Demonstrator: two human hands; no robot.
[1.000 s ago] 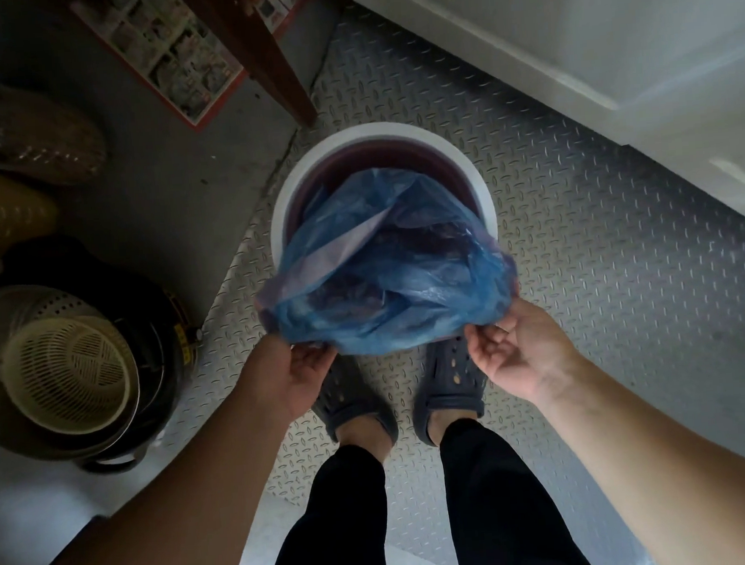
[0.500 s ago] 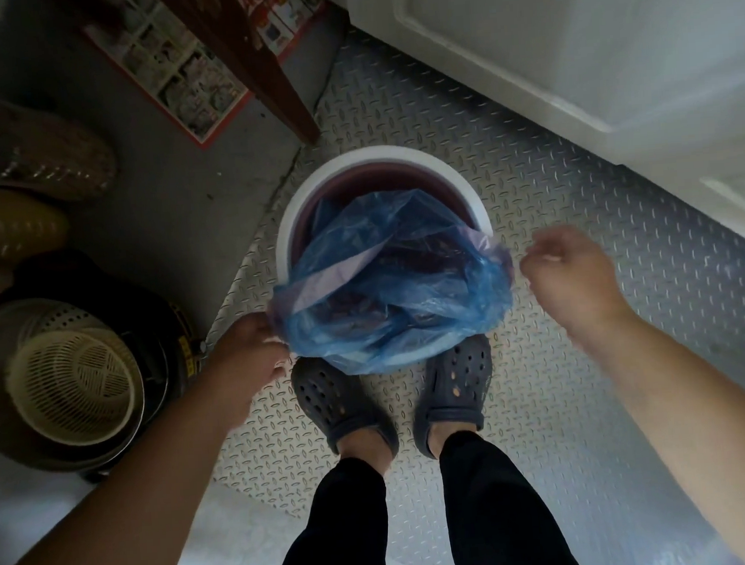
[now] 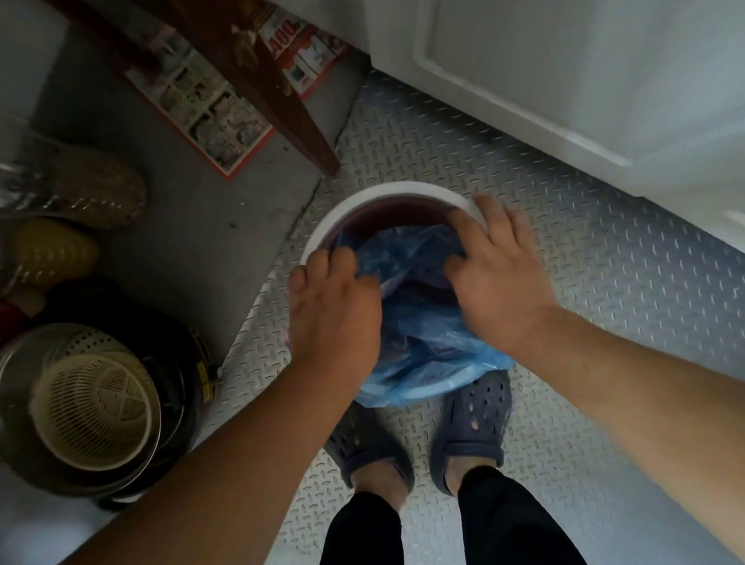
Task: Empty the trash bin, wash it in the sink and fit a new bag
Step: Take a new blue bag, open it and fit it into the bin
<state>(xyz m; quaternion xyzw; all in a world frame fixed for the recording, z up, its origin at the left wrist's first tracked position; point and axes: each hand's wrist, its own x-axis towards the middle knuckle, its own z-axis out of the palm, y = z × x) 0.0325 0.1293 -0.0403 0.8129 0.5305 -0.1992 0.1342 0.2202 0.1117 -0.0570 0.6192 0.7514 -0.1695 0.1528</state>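
Note:
A round trash bin with a white rim (image 3: 382, 194) and dark reddish inside stands on the metal floor in front of my feet. A blue plastic bag (image 3: 428, 349) lies in its mouth and drapes over the near edge. My left hand (image 3: 333, 311) rests on the bag at the bin's left rim, fingers curled into the plastic. My right hand (image 3: 493, 269) presses on the bag at the right rim, fingertips over the white edge. The bag's far edge is bunched between both hands.
A dark pot with a cream strainer basket (image 3: 92, 403) stands at the left. A wooden furniture leg (image 3: 278, 99) and a printed leaflet (image 3: 212, 99) lie beyond the bin. White cabinet doors (image 3: 567, 61) run along the right. My dark clogs (image 3: 473, 425) stand right behind the bin.
Both hands moved forward from the bag's near edge to the bin's left and right rim. The right hand, lifted clear half a second ago, now lies on the bag.

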